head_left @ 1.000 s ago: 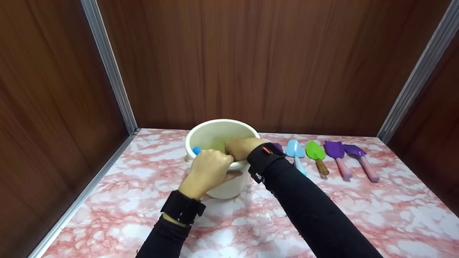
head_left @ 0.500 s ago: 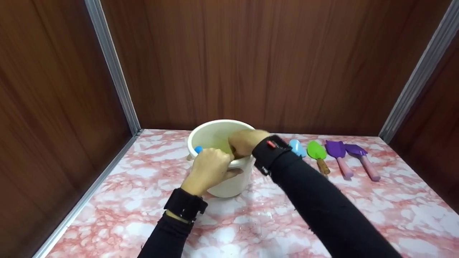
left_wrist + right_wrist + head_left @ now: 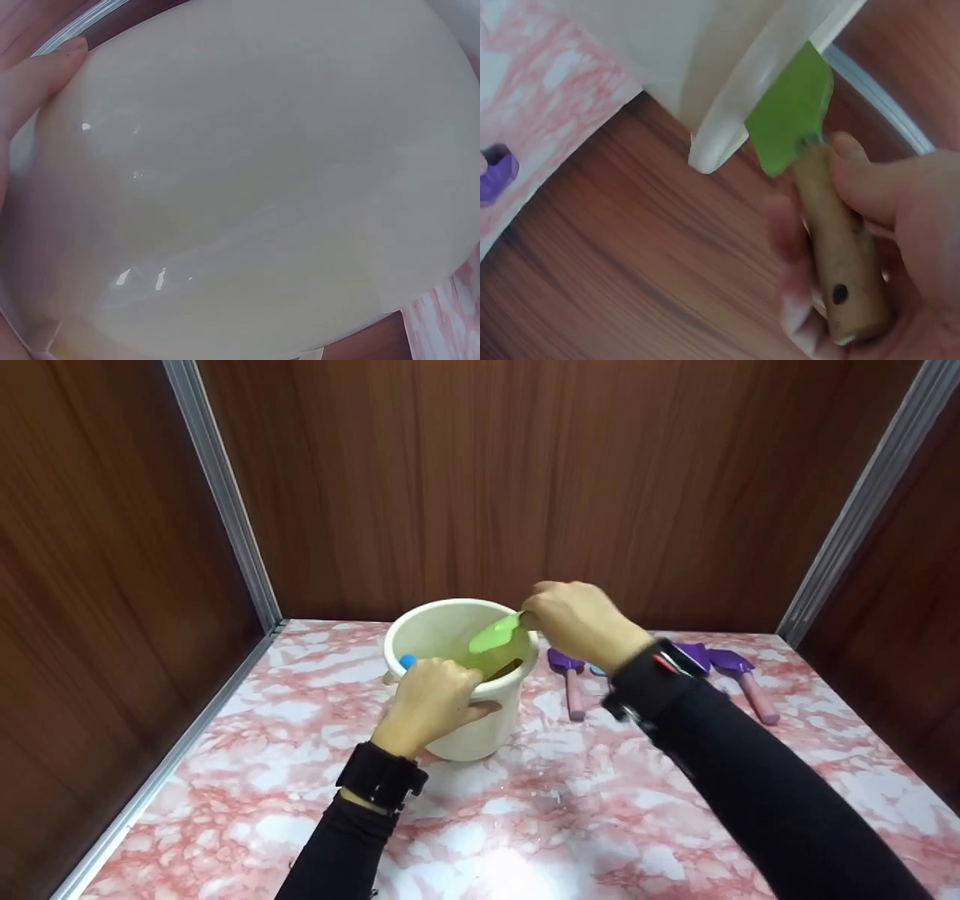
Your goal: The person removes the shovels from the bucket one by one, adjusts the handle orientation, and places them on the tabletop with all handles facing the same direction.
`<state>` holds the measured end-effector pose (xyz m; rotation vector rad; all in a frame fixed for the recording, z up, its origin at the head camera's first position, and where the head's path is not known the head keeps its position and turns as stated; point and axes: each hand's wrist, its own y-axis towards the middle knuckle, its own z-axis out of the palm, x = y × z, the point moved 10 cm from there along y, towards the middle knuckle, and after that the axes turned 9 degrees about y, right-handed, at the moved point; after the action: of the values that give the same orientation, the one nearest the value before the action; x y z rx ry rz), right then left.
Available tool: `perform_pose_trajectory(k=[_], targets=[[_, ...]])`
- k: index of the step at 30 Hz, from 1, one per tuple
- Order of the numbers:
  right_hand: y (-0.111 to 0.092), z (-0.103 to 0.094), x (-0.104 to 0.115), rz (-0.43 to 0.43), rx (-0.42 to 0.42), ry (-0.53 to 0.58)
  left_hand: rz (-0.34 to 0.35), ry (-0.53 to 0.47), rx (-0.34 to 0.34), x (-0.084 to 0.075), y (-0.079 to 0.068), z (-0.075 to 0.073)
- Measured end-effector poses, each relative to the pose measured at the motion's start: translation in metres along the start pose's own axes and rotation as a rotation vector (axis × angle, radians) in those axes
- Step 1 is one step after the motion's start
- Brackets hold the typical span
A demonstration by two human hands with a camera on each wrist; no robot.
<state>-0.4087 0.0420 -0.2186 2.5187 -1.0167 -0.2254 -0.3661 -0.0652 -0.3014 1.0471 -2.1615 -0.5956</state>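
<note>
In the head view, the left hand [image 3: 435, 694] has its grip closed over the near rim of a white bucket [image 3: 469, 746], thumb against the outside wall, while the right hand [image 3: 581, 619] holds a green trowel [image 3: 495, 635] with its blade at the bucket's mouth. A blue tip [image 3: 407, 661] and a brown handle [image 3: 510, 668] show inside the bucket, which stands on the marbled worktop [image 3: 225, 810]. To its right lies a pink-handled purple trowel [image 3: 574, 694]; another purple trowel [image 3: 759, 701] lies farther right. In the left wrist view, the bucket wall fills most of the picture, one digit touching it. In the right wrist view, the right grip wraps the green trowel's wooden handle, its blade partly behind the bucket rim.
</note>
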Motion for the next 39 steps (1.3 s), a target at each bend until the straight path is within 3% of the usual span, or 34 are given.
perform_pose_trajectory(k=[6, 14, 17, 20, 24, 33, 39], targets=[[-0.057, -0.019, -0.009, 0.068, -0.267, 0.040, -0.002, -0.003, -0.016, 0.000, -0.001, -0.004], [-0.133, -0.009, -0.024, 0.192, -0.435, 0.032, -0.001, 0.012, -0.032, -0.003, 0.000, -0.004], [-0.152, 0.005, -0.027, 0.262, -0.388, 0.060, -0.015, 0.020, -0.033, -0.002, 0.001, -0.003], [-0.163, 0.027, -0.028, 0.338, -0.241, 0.102, -0.036, 0.025, -0.029, -0.001, 0.002, -0.001], [-0.170, 0.047, -0.024, 0.371, -0.089, 0.099, -0.068, 0.027, -0.013, 0.004, 0.002, 0.002], [-0.167, 0.069, -0.015, 0.364, 0.022, 0.060, -0.088, 0.038, -0.001, 0.014, 0.004, 0.008], [-0.167, 0.084, -0.014, 0.347, 0.012, 0.045, -0.085, 0.022, 0.002, 0.014, 0.004, 0.014]])
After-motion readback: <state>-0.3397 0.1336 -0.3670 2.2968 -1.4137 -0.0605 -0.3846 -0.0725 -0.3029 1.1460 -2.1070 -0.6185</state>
